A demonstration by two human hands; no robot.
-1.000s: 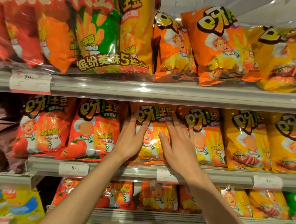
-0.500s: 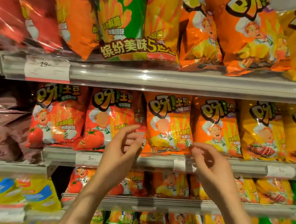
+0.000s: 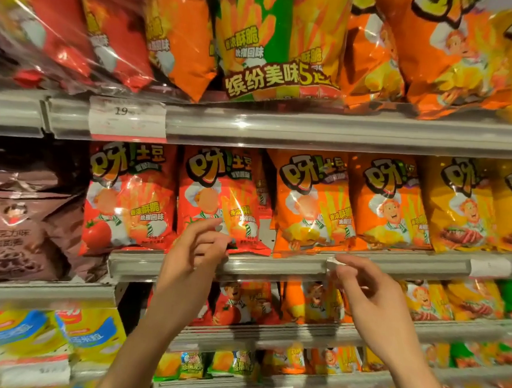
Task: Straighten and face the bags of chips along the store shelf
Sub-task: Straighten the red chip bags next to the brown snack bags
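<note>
6 bags on the middle shelf stand upright, fronts out. 1 edge-on bag between red and orange remains to face. Left hand, fingers curled, overlaps the near red bag; grip cannot be told. Right hand hangs loosely curled and empty at the shelf.

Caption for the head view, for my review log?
Left hand by a red bag, right hand at the shelf rail below an orange bag, fingers loosely curled.

This is a shop aisle. Tiered metal shelves carry rows of bright chip bags, and price labels sit on the shelf rails.
</note>
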